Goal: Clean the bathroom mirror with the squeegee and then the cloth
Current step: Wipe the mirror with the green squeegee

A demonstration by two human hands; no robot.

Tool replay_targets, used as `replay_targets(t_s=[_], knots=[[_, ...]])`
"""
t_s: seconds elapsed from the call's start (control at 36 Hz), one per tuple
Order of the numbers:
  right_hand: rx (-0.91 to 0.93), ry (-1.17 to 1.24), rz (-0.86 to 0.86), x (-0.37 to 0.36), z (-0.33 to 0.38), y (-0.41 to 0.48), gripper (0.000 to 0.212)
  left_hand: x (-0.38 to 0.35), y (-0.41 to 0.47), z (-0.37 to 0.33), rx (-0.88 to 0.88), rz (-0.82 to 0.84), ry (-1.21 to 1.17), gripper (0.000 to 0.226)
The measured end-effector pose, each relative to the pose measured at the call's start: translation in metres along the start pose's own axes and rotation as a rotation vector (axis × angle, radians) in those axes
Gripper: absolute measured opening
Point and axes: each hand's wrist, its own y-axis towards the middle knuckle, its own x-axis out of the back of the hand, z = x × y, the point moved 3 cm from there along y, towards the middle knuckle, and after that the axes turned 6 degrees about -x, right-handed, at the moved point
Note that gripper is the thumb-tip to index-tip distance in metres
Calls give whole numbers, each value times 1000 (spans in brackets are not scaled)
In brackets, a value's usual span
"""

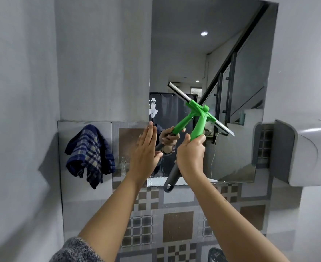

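The right hand (190, 156) is wrapped around the handle of the squeegee (201, 118), gripping just where the green neck meets the grey grip, whose looped end hangs out below the wrist. From that hand the tool rises up and slightly to the right, and its blade lies on a slant across the mirror (212, 53), running from upper left down to lower right; the blade appears to lie against or just off the glass, though actual contact cannot be told. The left hand (146, 150) holds nothing: it is flat and open, fingers together and pointing up, at the mirror's lower left edge where glass meets the tiled wall (176, 222). The cloth (88, 154), a blue checked one, hangs on the wall well to the left of the mirror, apart from both hands but nearer the left one. The squeegee stage looks to be under way, with the cloth untouched. Since the blade's long axis is tilted, a clean stroke would probably call for travel across that axis, and the right hand alone is placed to drive it
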Motion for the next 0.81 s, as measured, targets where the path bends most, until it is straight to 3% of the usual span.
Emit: replay_targets(t_s=[0.28, 0.47, 0.81], knots=[[140, -196, 34, -8, -6, -6, 35, -5, -2, 0, 21, -17, -9, 88], [177, -365, 73, -3, -18, -5, 52, -11, -9, -2, 49, -45, -49, 82], [381, -547, 87, 29, -31, 11, 50, -27, -31, -6, 157, -86, -18, 76]])
